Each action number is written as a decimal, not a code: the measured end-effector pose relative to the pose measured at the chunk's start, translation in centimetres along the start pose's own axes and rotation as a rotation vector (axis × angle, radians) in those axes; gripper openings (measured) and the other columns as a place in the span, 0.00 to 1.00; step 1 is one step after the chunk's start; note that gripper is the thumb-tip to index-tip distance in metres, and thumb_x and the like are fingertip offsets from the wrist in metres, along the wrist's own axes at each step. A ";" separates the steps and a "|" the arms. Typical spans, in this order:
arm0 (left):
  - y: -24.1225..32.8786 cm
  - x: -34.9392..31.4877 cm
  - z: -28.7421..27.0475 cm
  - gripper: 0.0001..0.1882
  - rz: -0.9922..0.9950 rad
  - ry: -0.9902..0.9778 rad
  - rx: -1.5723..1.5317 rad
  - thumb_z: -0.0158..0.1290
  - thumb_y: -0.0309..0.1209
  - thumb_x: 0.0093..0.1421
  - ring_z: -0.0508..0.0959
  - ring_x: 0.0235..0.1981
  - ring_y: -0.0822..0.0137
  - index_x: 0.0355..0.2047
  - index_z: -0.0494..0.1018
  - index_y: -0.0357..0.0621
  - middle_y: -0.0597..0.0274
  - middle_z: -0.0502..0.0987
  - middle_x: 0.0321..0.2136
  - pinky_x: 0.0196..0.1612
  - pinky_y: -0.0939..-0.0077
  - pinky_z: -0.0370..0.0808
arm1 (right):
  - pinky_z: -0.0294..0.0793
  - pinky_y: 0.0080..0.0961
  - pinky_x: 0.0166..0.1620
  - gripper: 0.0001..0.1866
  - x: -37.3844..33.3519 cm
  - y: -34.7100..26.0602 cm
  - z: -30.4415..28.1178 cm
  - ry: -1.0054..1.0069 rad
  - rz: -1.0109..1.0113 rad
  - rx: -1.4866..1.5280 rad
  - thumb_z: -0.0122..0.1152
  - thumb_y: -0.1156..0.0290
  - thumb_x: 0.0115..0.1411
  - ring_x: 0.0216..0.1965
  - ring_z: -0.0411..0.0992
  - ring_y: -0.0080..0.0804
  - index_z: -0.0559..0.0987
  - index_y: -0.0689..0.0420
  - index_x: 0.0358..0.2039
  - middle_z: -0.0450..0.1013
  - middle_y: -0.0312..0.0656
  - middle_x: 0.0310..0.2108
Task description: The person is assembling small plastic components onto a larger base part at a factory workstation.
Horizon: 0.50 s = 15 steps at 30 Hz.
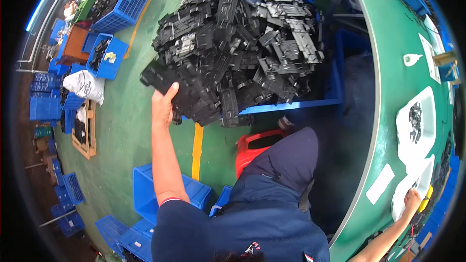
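My left hand point(162, 106) is closed on the edge of a flat black plastic part point(162, 78), thumb on top and fingers hidden beneath. That part lies against the left side of a tall heap of black plastic parts point(238, 53), which rises above the rim of a large blue bin point(310, 103). Far to the right, my right hand point(412, 201) dips into a white plastic tray point(426, 171) on the green table. Its fingers are drawn together over small dark pieces; whatever they hold is too small to make out.
Another white tray point(428, 104) with small black pieces stands farther along the green table point(388, 131), near a white slip of paper point(380, 184). A red plastic stool point(246, 153) is beside my legs. Blue crates point(145, 189) stand on the floor at left.
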<state>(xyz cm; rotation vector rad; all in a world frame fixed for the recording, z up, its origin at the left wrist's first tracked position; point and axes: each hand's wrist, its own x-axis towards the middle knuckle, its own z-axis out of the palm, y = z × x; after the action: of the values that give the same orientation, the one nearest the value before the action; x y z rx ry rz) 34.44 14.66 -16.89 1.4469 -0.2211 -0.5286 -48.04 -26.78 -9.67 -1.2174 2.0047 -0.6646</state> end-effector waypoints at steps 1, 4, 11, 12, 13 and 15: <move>1.5 0.8 2.9 0.19 0.030 -0.057 -0.043 0.58 0.27 0.56 0.77 0.40 0.65 0.47 0.70 0.36 0.60 0.77 0.40 0.47 0.69 0.74 | 0.61 0.10 0.19 0.04 -0.4 -0.2 0.1 0.015 0.005 -0.007 0.60 0.70 0.59 0.18 0.63 0.14 0.75 0.55 0.30 0.66 0.28 0.18; 3.2 4.6 10.0 0.20 0.044 -0.242 -0.069 0.60 0.28 0.55 0.77 0.41 0.66 0.47 0.70 0.37 0.59 0.76 0.42 0.47 0.68 0.74 | 0.60 0.10 0.18 0.05 0.0 0.2 0.4 0.045 -0.035 -0.006 0.60 0.70 0.59 0.17 0.62 0.14 0.75 0.55 0.29 0.66 0.28 0.18; 1.1 15.9 24.0 0.14 -0.074 -0.407 0.212 0.61 0.24 0.50 0.78 0.36 0.66 0.38 0.76 0.35 0.57 0.80 0.35 0.41 0.69 0.75 | 0.61 0.12 0.19 0.03 -3.0 -1.3 1.7 0.195 -0.173 -0.129 0.58 0.72 0.58 0.18 0.64 0.15 0.74 0.58 0.29 0.68 0.29 0.20; -0.5 18.3 24.5 0.15 -0.081 -0.326 0.377 0.61 0.24 0.50 0.78 0.36 0.63 0.39 0.76 0.34 0.55 0.79 0.35 0.41 0.67 0.74 | 0.60 0.12 0.18 0.03 -3.5 -1.9 1.8 0.194 -0.199 -0.143 0.57 0.73 0.58 0.19 0.63 0.14 0.74 0.58 0.29 0.68 0.30 0.21; -0.3 18.6 25.8 0.16 -0.088 -0.250 0.542 0.60 0.25 0.51 0.78 0.36 0.61 0.40 0.75 0.34 0.54 0.79 0.35 0.41 0.66 0.74 | 0.60 0.12 0.18 0.03 -4.0 -1.8 1.5 0.200 -0.218 -0.159 0.57 0.73 0.58 0.19 0.63 0.14 0.74 0.58 0.29 0.68 0.30 0.21; 0.4 19.1 26.8 0.18 -0.249 -0.313 0.713 0.59 0.28 0.54 0.78 0.38 0.54 0.43 0.72 0.30 0.48 0.77 0.40 0.40 0.54 0.75 | 0.60 0.13 0.19 0.04 -4.9 -1.9 1.2 0.230 -0.285 -0.151 0.56 0.73 0.58 0.19 0.63 0.15 0.74 0.60 0.32 0.68 0.31 0.21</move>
<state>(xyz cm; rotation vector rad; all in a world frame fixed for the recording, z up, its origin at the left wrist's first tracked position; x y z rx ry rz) 38.97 -17.97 -16.31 2.0951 -0.5187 -0.9431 -44.50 -23.26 -7.67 -1.5999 2.1190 -0.8355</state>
